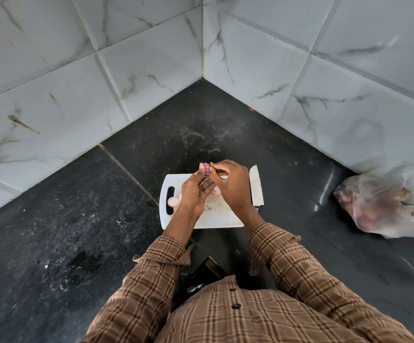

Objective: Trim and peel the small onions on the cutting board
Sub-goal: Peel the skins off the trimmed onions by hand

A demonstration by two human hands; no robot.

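Note:
Above the white cutting board (215, 219), my left hand (194, 191) holds a small purple onion (207, 169) between thumb and fingertips. My right hand (230, 184) pinches at the onion's skin from the right. A peeled, pale pink onion (173, 201) lies on the board by its handle slot, partly hidden by my left hand. Another pinkish piece (217, 190) shows between my hands. Skin scraps dot the board. A wide knife blade (256, 186) lies along the board's right edge.
The board sits on a black stone counter (77, 206) in a corner of grey marble-tiled walls. A translucent plastic bag (384, 204) with onions inside lies against the right wall. The counter's front edge is just below my sleeves.

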